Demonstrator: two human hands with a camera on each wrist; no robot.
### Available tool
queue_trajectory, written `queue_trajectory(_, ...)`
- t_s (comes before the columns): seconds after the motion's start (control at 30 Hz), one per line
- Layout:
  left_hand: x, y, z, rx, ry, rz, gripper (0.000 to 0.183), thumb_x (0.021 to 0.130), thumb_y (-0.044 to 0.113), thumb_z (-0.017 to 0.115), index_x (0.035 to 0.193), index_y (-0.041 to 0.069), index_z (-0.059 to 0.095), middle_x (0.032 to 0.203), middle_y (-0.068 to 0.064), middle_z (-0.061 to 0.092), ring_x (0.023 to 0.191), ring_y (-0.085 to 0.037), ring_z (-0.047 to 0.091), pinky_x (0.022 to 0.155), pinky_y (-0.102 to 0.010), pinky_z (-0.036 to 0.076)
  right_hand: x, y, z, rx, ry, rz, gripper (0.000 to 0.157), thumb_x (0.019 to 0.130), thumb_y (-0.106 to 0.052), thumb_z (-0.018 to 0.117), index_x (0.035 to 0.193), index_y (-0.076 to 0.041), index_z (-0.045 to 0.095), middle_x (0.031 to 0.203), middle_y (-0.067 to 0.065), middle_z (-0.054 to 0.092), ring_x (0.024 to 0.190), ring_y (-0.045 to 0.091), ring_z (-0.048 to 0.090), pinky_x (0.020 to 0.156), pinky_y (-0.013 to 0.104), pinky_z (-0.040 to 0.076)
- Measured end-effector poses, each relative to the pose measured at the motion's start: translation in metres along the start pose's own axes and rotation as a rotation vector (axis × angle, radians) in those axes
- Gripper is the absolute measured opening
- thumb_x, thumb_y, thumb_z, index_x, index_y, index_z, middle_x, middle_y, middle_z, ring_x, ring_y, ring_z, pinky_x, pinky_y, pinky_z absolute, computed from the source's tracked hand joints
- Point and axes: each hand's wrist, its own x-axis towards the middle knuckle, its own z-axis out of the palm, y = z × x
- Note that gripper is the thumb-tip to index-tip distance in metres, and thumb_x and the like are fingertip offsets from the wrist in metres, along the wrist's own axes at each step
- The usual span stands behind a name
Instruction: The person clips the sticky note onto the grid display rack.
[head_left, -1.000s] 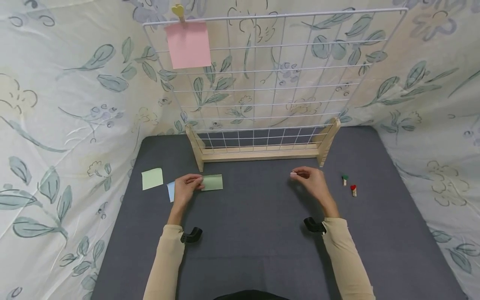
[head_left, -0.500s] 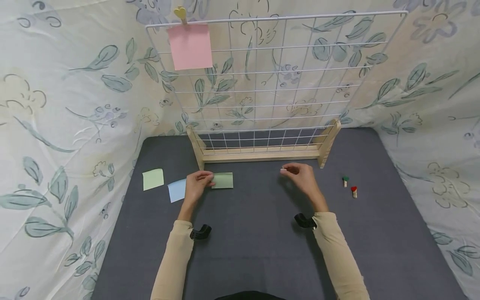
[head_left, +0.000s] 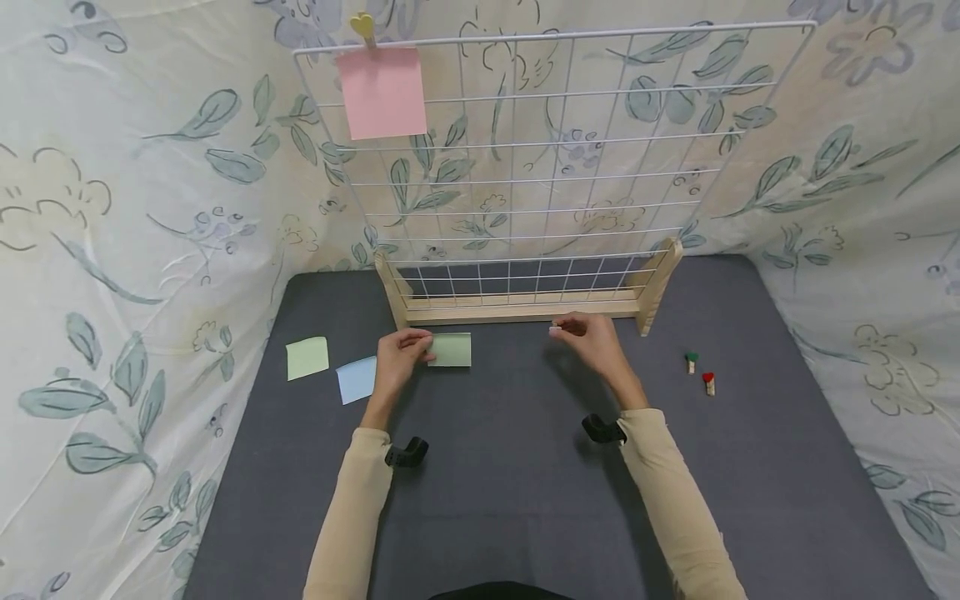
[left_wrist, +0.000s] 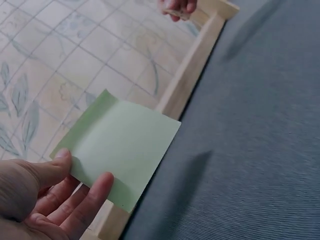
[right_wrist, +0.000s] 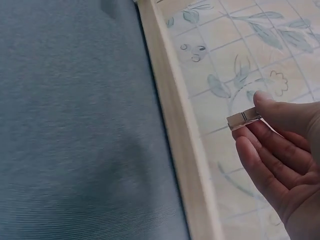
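The left hand (head_left: 399, 358) has its grip closed in a pinch on a light green square paper sheet (left_wrist: 122, 142). Its thumb and fingers have only the near edge; most of the sheet projects past the fingertips, toward the right hand (head_left: 591, 340), in front of the white wire grid rack's pale wooden base (head_left: 517, 312). The right grip is pinched too, on a small wooden clothespin (right_wrist: 242, 119): thumb over one end, the other end jutting free beyond the fingertips, above the dark grey counter (head_left: 495, 475).

The thumb covers part of the clothespin, which in the head view is only a pale speck. The finger behind the sheet is hidden. The left wrist view cuts the right hand off at its top edge.
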Motion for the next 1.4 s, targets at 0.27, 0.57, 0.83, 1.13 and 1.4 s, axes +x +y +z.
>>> queue_trajectory(0.27, 0.014, 0.021, 0.004, -0.002, -0.017, 0.001, 0.023, 0.093, 0.003, 0.066, 0.110, -0.012, 0.067, 0.105, -0.030, 0.067, 0.083, -0.040, 0.069, 0.074, -0.042, 0.063, 0.016, -0.019, -0.010, -0.026, -0.010, -0.022, 0.021, 0.091, -0.016, 0.072, 0.105, -0.001, 0.072, 0.097, 0.014, 0.072, 0.085, 0.026, 0.070, 0.077, 0.043, 0.060)
queue_trajectory(0.57, 0.024, 0.041, 0.012, 0.032, -0.043, 0.073, 0.019, 0.092, 0.001, 0.067, 0.105, -0.012, 0.069, 0.104, -0.027, 0.068, 0.075, -0.023, 0.072, 0.070, -0.031, 0.064, 0.027, -0.040, -0.016, -0.004, 0.018, -0.076, 0.024, 0.091, -0.020, 0.072, 0.105, 0.000, 0.072, 0.095, 0.012, 0.073, 0.084, 0.025, 0.070, 0.073, 0.040, 0.061)
queue_trajectory(0.83, 0.029, 0.056, 0.016, 0.042, -0.057, 0.080, 0.022, 0.092, 0.004, 0.067, 0.108, -0.012, 0.069, 0.105, -0.028, 0.067, 0.087, -0.038, 0.070, 0.073, -0.033, 0.064, 0.035, -0.055, -0.022, 0.025, 0.043, -0.098, 0.023, 0.089, -0.017, 0.074, 0.104, 0.000, 0.075, 0.096, 0.015, 0.074, 0.085, 0.026, 0.071, 0.075, 0.041, 0.062)
queue_trajectory(1.13, 0.035, 0.077, 0.024, 0.015, -0.075, 0.137, 0.020, 0.093, 0.005, 0.066, 0.107, -0.010, 0.069, 0.103, -0.027, 0.068, 0.075, -0.030, 0.072, 0.070, -0.033, 0.064, 0.042, -0.079, -0.036, 0.026, 0.058, -0.127, 0.022, 0.089, -0.017, 0.075, 0.103, -0.001, 0.075, 0.098, 0.015, 0.073, 0.085, 0.026, 0.071, 0.076, 0.039, 0.061)
queue_trajectory(1.4, 0.038, 0.092, 0.026, -0.015, -0.105, 0.119, 0.022, 0.095, 0.006, 0.064, 0.110, -0.011, 0.067, 0.105, -0.028, 0.068, 0.072, -0.030, 0.072, 0.072, -0.041, 0.064, 0.049, -0.096, -0.047, 0.001, 0.073, -0.160, 0.025, 0.089, -0.020, 0.075, 0.104, -0.001, 0.075, 0.098, 0.014, 0.074, 0.085, 0.026, 0.071, 0.074, 0.033, 0.061)
